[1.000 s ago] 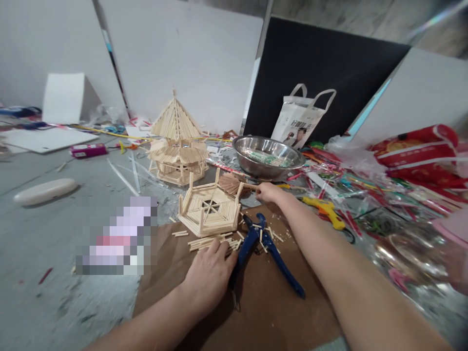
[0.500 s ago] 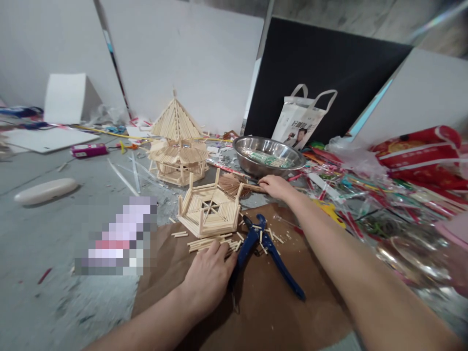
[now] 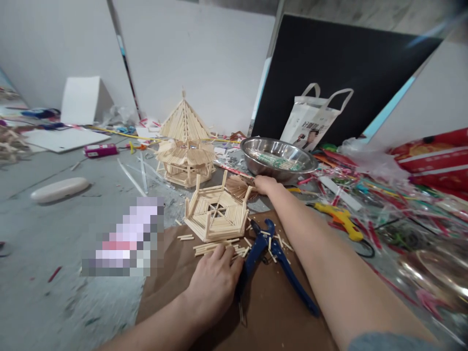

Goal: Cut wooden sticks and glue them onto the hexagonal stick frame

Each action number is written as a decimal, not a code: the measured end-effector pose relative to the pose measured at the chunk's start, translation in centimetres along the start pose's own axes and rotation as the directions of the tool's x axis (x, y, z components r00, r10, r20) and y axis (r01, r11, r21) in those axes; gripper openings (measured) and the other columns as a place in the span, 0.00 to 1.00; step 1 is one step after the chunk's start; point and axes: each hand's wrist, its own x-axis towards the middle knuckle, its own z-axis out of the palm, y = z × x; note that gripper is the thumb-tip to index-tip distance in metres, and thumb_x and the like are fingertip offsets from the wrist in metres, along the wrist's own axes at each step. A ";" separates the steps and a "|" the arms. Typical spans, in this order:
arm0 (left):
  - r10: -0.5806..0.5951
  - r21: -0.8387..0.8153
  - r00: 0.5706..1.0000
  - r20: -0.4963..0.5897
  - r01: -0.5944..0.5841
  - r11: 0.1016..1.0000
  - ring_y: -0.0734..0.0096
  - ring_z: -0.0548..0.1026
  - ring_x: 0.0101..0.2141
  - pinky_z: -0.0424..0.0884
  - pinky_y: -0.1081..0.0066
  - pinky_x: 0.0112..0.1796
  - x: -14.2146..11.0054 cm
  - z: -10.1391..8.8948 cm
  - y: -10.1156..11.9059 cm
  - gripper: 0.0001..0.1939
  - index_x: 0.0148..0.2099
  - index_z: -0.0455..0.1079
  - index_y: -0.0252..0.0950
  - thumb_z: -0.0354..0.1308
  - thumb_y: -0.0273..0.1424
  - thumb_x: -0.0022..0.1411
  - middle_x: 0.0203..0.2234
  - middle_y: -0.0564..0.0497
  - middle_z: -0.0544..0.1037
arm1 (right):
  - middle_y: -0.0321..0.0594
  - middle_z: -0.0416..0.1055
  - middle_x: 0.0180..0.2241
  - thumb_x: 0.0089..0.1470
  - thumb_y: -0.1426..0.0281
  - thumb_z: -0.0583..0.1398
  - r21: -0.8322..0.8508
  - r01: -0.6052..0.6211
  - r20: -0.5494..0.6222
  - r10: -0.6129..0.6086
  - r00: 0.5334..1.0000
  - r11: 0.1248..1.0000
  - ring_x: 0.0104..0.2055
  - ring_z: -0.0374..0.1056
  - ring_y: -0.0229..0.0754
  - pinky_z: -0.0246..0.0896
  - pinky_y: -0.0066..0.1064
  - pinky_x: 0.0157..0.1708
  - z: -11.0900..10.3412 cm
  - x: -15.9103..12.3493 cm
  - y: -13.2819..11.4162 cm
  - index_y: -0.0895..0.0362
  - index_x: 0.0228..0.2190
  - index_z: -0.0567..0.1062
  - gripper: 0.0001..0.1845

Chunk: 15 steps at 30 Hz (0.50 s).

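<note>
My left hand [image 3: 215,277] rests on the brown sheet [image 3: 278,307] with its fingers curled at the short wooden sticks [image 3: 210,247]. Its thumb lies beside a handle of the blue cutter [image 3: 256,256], which stands spread among cut stick pieces. What the curled fingers hold, if anything, is hidden. Stretched forward, my right hand [image 3: 268,185] is at the brown fan-shaped piece [image 3: 239,186], just in front of the metal basin [image 3: 252,163]; its fingers point away and are mostly hidden. Between the hands sits a six-sided stick frame [image 3: 215,229] with upright posts.
A stick pavilion model [image 3: 186,161] with a pointed roof stands behind the frame. A yellow glue gun [image 3: 341,219] lies on the right amid plastic wrappers and sticks. Behind the basin is a white bag [image 3: 305,119]. A white oblong case [image 3: 60,190] lies at left.
My right hand has shifted left, closer to the brown fan-shaped piece. My left hand keeps its place by the sticks. The view has turned slightly left, and more of the glue gun shows.
</note>
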 end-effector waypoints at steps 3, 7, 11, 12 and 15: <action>-0.008 0.003 1.000 -0.010 0.008 1.000 0.64 0.60 0.37 0.63 0.65 0.34 0.0 -0.1 0.1 0.13 0.42 0.60 0.39 0.37 0.30 0.59 0.36 0.48 0.64 | 0.55 0.62 0.44 0.48 0.69 0.52 -0.031 0.001 -0.043 -0.002 0.999 1.000 0.45 0.60 0.50 0.55 0.35 0.39 0.1 0.0 0.0 0.64 0.42 0.67 0.19; 0.066 -0.016 0.997 0.029 -0.066 0.998 0.66 0.60 0.36 0.63 0.66 0.35 0.0 -0.3 0.3 0.12 0.42 0.60 0.39 0.38 0.29 0.59 0.34 0.49 0.65 | 0.54 0.60 0.46 0.49 0.70 0.50 -0.058 0.013 -0.097 -0.019 0.995 0.998 0.47 0.57 0.50 0.54 0.35 0.41 0.2 -0.7 0.2 0.63 0.42 0.67 0.18; 0.112 -0.019 0.992 0.056 -0.111 0.994 0.67 0.61 0.35 0.63 0.67 0.34 -0.1 -0.1 0.5 0.12 0.44 0.59 0.37 0.38 0.28 0.59 0.34 0.48 0.66 | 0.55 0.60 0.46 0.49 0.72 0.49 -0.071 0.013 -0.137 -0.023 0.990 0.997 0.49 0.55 0.49 0.50 0.34 0.44 0.3 -1.6 0.6 0.64 0.42 0.67 0.18; 0.119 -0.018 0.991 0.057 -0.118 0.993 0.66 0.61 0.35 0.63 0.68 0.34 -0.2 -0.1 0.5 0.12 0.43 0.59 0.37 0.39 0.28 0.59 0.33 0.48 0.66 | 0.55 0.61 0.45 0.49 0.72 0.49 -0.072 0.010 -0.140 -0.020 0.990 0.997 0.49 0.54 0.49 0.49 0.35 0.45 0.2 -1.8 0.7 0.64 0.42 0.68 0.18; 0.134 -0.018 0.989 0.055 -0.133 0.991 0.66 0.61 0.34 0.63 0.68 0.33 -0.3 0.1 0.5 0.12 0.41 0.60 0.36 0.38 0.28 0.59 0.32 0.48 0.66 | 0.55 0.62 0.44 0.50 0.71 0.49 -0.061 0.000 -0.123 -0.008 0.992 0.998 0.49 0.55 0.50 0.49 0.35 0.45 0.1 -2.2 0.8 0.65 0.41 0.69 0.18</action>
